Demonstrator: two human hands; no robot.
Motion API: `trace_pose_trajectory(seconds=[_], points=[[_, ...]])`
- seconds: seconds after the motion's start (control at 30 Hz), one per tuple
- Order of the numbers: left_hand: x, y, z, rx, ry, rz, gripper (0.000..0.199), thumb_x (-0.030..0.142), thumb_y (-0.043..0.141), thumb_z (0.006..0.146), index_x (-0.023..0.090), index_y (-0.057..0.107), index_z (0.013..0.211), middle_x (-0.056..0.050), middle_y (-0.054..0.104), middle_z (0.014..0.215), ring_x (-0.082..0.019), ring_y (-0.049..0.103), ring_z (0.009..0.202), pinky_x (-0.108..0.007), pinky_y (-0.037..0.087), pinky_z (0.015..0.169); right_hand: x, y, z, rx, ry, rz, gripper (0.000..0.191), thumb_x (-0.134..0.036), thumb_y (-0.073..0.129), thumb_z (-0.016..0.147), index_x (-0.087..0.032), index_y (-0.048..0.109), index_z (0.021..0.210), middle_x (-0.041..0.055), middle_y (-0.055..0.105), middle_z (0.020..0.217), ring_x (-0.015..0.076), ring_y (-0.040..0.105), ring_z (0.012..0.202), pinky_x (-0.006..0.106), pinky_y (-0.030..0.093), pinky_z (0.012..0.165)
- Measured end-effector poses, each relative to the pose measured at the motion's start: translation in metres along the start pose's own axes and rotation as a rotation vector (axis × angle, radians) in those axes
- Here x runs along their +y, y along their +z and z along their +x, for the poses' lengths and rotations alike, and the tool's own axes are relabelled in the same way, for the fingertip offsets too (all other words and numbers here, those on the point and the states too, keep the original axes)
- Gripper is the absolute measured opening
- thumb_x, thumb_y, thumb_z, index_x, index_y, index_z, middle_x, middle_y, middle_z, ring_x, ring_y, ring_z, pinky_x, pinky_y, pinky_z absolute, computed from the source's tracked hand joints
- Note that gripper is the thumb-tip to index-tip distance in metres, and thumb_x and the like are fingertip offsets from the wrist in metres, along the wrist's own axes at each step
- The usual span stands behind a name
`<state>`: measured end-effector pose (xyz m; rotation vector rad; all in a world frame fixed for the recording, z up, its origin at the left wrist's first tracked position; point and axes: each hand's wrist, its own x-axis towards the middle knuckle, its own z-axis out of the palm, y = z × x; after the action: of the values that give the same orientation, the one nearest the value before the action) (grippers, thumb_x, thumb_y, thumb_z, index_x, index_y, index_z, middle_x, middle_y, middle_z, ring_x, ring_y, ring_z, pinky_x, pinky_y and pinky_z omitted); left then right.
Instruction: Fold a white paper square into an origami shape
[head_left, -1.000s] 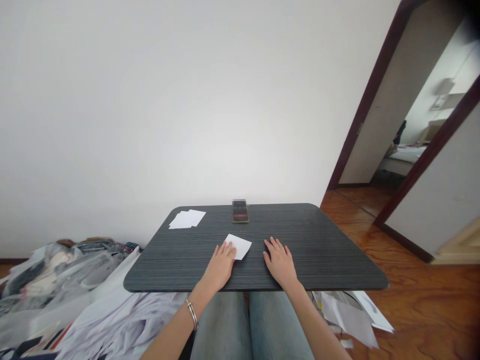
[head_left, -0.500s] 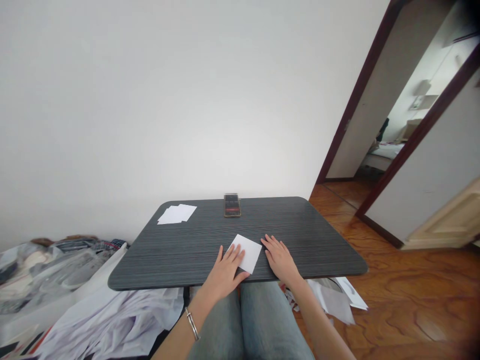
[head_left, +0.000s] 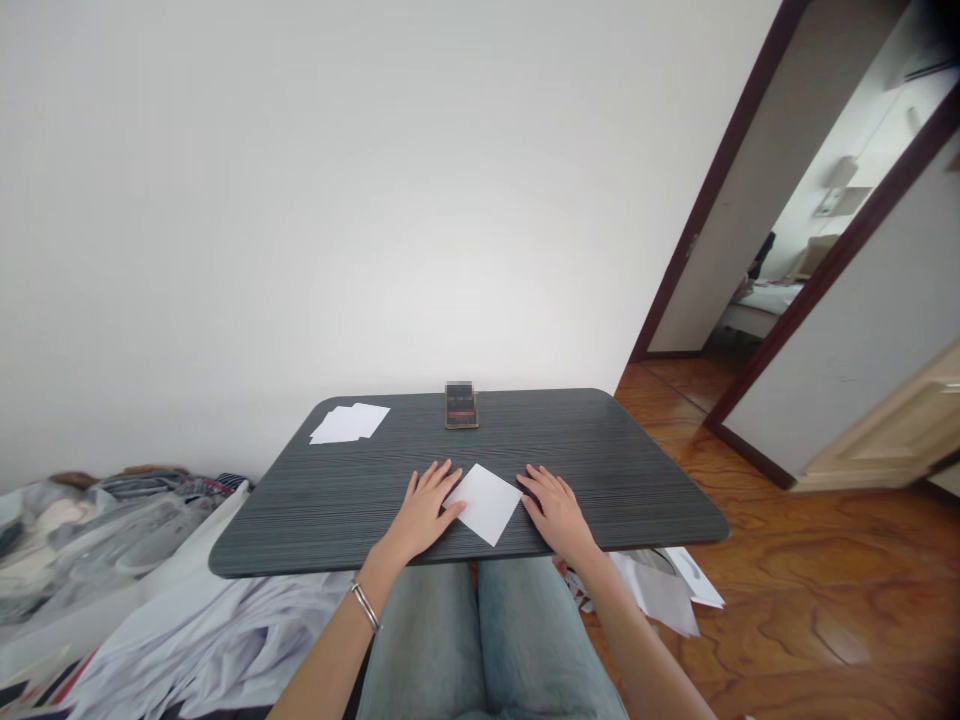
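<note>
A white square sheet of paper [head_left: 486,505] lies on the dark table near its front edge, turned so a corner points toward me. My left hand [head_left: 424,510] rests flat at the paper's left corner, fingers spread, its thumb over the edge. On the other side, my right hand [head_left: 555,508] lies on the tabletop with its fingers stretched out, close by the right corner; whether it touches the paper I cannot tell. Neither hand grips anything.
On the dark wood-grain table [head_left: 300,525], several white sheets [head_left: 349,423] overlap at the back left. A phone [head_left: 460,406] leans upright at the back middle. Bagged clothes [head_left: 142,530] are heaped left of the table. Papers [head_left: 667,590] lie below its right side.
My left hand has slid left off the middle of the paper to its left corner, uncovering most of the sheet. My right hand stays nearly in place.
</note>
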<state>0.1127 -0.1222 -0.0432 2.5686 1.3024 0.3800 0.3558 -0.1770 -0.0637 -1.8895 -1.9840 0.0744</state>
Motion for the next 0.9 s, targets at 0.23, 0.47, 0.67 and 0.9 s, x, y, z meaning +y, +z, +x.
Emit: trace_pose_trajectory(seconds=[0.23,0.47,0.67,0.9], points=[[0.001,-0.001,0.002,-0.028,0.007,0.050,0.057,0.058,0.033,0.083,0.030,0.037,0.133,-0.007,0.025,0.146,-0.026,0.015,0.135,-0.051,0.011,0.107,0.000,-0.004,-0.002,-0.015,-0.053,0.056,0.035,-0.027,0.035,0.090,-0.028,0.054,0.120,0.0017,0.046,0.134,0.0201,0.035,0.127,0.044,0.025,0.104],[0.001,-0.005,0.001,-0.051,0.043,0.031,0.055,0.056,0.033,0.084,0.030,0.037,0.132,-0.006,0.024,0.147,-0.026,0.015,0.135,-0.053,0.010,0.106,0.000,-0.008,-0.006,-0.052,-0.266,0.211,0.035,-0.030,0.046,0.087,-0.025,0.052,0.122,0.0052,0.049,0.132,0.0210,0.041,0.124,0.045,0.029,0.102],[0.008,-0.011,-0.012,-0.036,0.140,-0.044,0.055,0.051,0.035,0.087,0.027,0.030,0.136,-0.005,0.027,0.145,-0.022,0.022,0.134,-0.047,0.015,0.108,-0.001,-0.008,-0.014,-0.038,-0.339,0.260,0.037,-0.031,0.060,0.079,-0.023,0.058,0.115,0.0073,0.055,0.125,0.0242,0.046,0.120,0.048,0.031,0.101],[0.010,-0.016,-0.032,-0.060,0.292,-0.056,0.055,0.053,0.050,0.079,0.026,0.046,0.126,-0.006,0.045,0.135,-0.023,0.039,0.124,-0.042,0.025,0.103,-0.002,-0.013,-0.025,-0.021,-0.385,0.252,0.046,-0.035,0.067,0.073,-0.024,0.057,0.116,0.0085,0.056,0.124,0.0265,0.047,0.119,0.050,0.032,0.099]])
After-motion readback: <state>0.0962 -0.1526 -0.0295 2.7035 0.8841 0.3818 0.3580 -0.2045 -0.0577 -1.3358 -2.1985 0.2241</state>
